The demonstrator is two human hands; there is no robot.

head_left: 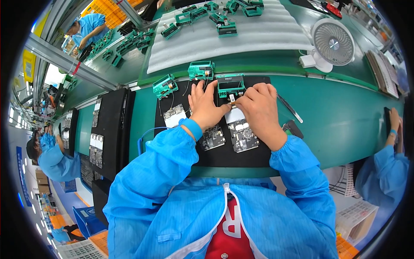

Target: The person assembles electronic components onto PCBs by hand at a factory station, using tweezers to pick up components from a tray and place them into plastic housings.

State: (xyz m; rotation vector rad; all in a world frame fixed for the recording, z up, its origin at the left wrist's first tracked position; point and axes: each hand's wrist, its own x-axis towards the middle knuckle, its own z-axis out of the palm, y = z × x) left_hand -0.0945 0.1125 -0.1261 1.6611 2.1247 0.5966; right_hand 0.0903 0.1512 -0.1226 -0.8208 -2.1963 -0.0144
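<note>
A green plastic housing (230, 85) stands in front of me at the far edge of a black mat, with a short flat cable (232, 99) coming off its near side. My right hand (258, 110) is closed, its fingertips pinching at that cable just above a circuit board (244, 134) with a white patch. From the left, my left hand (205, 105) reaches in with fingers spread and its thumb tip by the same cable. Partly under it lies another circuit board (213, 138). What exactly the right fingertips grip is mostly hidden.
Two more green housings, one at centre (201, 70) and one at left (165, 86), have thin wires. A third board (174, 114) lies left. Tweezers (290, 108) rest right of the mat (194, 159). A fan (332, 43) stands beyond, beside white foam (258, 45) bearing several housings. Co-workers sit nearby.
</note>
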